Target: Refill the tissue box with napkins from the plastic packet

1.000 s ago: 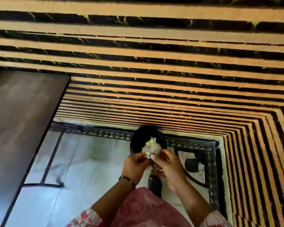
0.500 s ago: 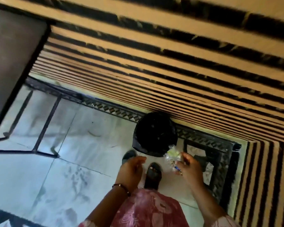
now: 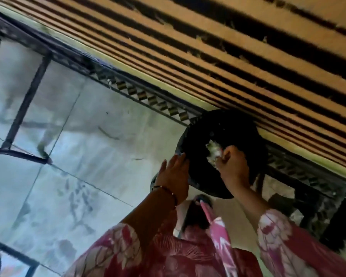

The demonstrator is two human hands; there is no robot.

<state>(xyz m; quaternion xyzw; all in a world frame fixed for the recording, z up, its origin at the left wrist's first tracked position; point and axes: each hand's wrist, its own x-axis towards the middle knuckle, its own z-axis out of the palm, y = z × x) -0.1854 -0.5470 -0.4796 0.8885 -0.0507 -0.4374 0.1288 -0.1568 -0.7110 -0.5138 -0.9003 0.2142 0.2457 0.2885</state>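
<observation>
Since 0.5 s ago both hands dropped to black bin [image 3: 224, 132] at 3 o'clock: right hand [image 3: 233, 166] grips crumpled packet [image 3: 214, 152] over it, left hand [image 3: 175, 174] flat-fingered on rim; refill looks done, wrapper disposal left.

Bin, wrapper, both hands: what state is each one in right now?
Bin: open-topped, lined in black, standing on the floor against the striped wall.
Wrapper: crumpled, held over the bin's mouth.
Right hand: fingers curled round the wrapper.
Left hand: fingers straight, at the bin's near rim; contact unclear.
</observation>
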